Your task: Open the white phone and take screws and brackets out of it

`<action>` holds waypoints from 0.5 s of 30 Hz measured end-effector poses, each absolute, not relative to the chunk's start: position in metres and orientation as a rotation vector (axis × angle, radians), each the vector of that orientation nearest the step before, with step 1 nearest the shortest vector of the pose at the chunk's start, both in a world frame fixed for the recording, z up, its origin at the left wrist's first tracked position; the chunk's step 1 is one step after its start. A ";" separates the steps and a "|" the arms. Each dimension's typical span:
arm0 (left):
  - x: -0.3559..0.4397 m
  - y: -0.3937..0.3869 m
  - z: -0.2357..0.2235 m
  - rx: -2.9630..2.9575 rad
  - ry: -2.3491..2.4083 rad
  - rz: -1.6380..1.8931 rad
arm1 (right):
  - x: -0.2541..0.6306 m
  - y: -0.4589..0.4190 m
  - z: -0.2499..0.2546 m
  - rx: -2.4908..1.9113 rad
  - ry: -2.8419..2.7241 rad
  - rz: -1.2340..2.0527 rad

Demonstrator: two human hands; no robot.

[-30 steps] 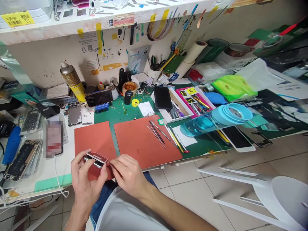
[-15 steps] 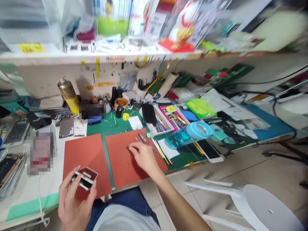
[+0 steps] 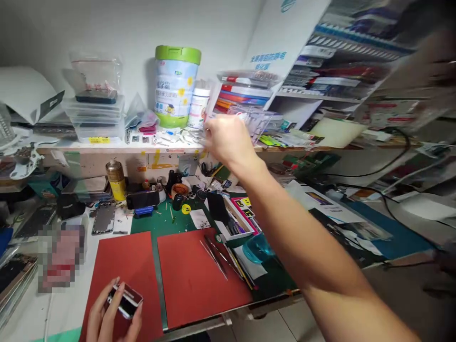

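Note:
In the lower left, my left hand (image 3: 107, 311) grips a small rectangular object with a dark face and a pale edge, perhaps a little clear-lidded case (image 3: 128, 300), above the left red mat (image 3: 126, 259). My right hand (image 3: 230, 137) is raised in front of the white shelf (image 3: 142, 148), its fingers closed in a pinch. What they hold, if anything, is too small or blurred to name. Small loose parts (image 3: 178, 137) lie on the shelf beside those fingertips. Tweezers (image 3: 215, 260) rest on the right red mat (image 3: 192, 285).
On the shelf stand a green-lidded tin (image 3: 177, 88), a white bottle (image 3: 199, 108) and clear plastic boxes (image 3: 96, 118). Below are a spray can (image 3: 116, 180), a phone (image 3: 143, 200) and a pen tray (image 3: 237, 219). My forearm partly covers a blue water bottle (image 3: 257, 248).
My right hand has risen from the right red mat to the shelf. The view has tilted upward, showing more of the shelf. My left hand keeps its hold on the small case.

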State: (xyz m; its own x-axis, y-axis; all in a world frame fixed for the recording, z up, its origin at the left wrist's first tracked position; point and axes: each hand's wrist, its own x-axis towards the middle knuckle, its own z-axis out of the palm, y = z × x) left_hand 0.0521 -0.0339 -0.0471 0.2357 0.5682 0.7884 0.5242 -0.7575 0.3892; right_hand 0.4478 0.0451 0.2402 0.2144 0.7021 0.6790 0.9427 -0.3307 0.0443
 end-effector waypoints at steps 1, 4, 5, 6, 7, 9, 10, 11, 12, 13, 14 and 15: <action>0.053 -0.038 -0.044 2.434 1.086 1.549 | 0.448 0.051 0.244 -2.193 -1.558 -0.840; 0.053 -0.048 -0.038 2.400 1.096 1.468 | 0.431 0.040 0.244 -2.217 -1.634 -0.717; 0.052 -0.050 -0.037 2.389 1.080 1.446 | 0.421 0.029 0.239 -2.183 -1.638 -0.726; 0.052 -0.051 -0.037 2.372 1.066 1.440 | 0.408 0.014 0.230 -2.115 -1.596 -0.780; 0.051 -0.052 -0.038 2.355 1.056 1.432 | 0.393 -0.002 0.217 -2.036 -1.513 -0.810; 0.049 -0.054 -0.040 2.340 1.035 1.418 | 0.356 -0.037 0.175 -1.807 -1.420 -0.566; 0.049 -0.055 -0.041 2.346 1.026 1.408 | 0.337 -0.053 0.149 -1.746 -1.449 -0.227; 0.048 -0.056 -0.042 2.366 1.015 1.396 | 0.317 -0.067 0.120 -1.727 -1.479 0.177; 0.048 -0.058 -0.043 2.396 0.995 1.392 | 0.299 -0.079 0.090 -1.725 -1.457 0.610; 0.048 -0.060 -0.043 2.438 0.958 1.389 | 0.284 -0.087 0.063 -1.695 -1.335 0.989; 0.047 -0.062 -0.044 2.489 0.904 1.386 | 0.271 -0.094 0.039 -1.654 -1.150 1.275; 0.047 -0.064 -0.044 2.550 0.831 1.373 | 0.261 -0.098 0.019 -1.613 -0.971 1.483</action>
